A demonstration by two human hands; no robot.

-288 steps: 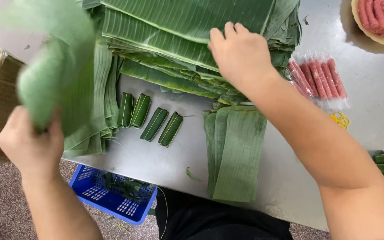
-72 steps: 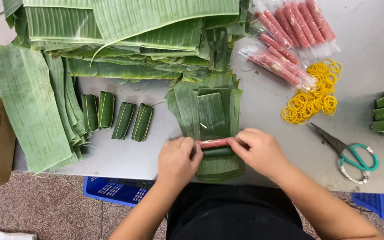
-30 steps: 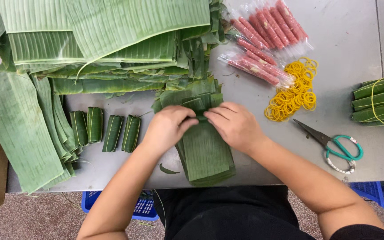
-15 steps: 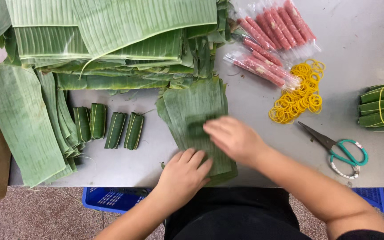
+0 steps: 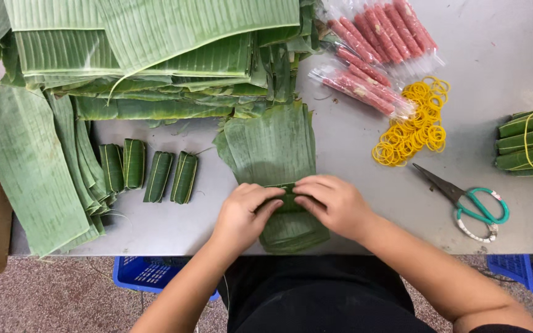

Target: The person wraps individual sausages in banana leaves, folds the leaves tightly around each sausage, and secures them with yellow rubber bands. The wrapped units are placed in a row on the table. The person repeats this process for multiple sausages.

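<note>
My left hand (image 5: 246, 213) and right hand (image 5: 334, 205) are close together, fingertips nearly meeting, both pressed down on a small green roll (image 5: 287, 198) that lies across a stack of leaf strips (image 5: 274, 148). My fingers curl over the roll from either side; what is inside it is hidden. The stack runs from the far leaf pile down to the near edge of the table (image 5: 513, 55), and its near end just overhangs that edge, right in front of my body.

To the left, four finished leaf bundles (image 5: 149, 176) stand in a row, with bare metal between them and my left hand. Further left, long leaves (image 5: 26, 163) droop over the near-left corner. The big leaf pile (image 5: 155, 49) fills the far left side.

To the right there is open table between my right hand and the scissors (image 5: 470, 200), which lie near the front edge. Beyond them sit the yellow rubber bands (image 5: 411, 126) and the bags of red sausages (image 5: 377, 52). Tied bundles (image 5: 532, 139) rest at the right edge. A blue crate (image 5: 146, 274) sits on the floor below.
</note>
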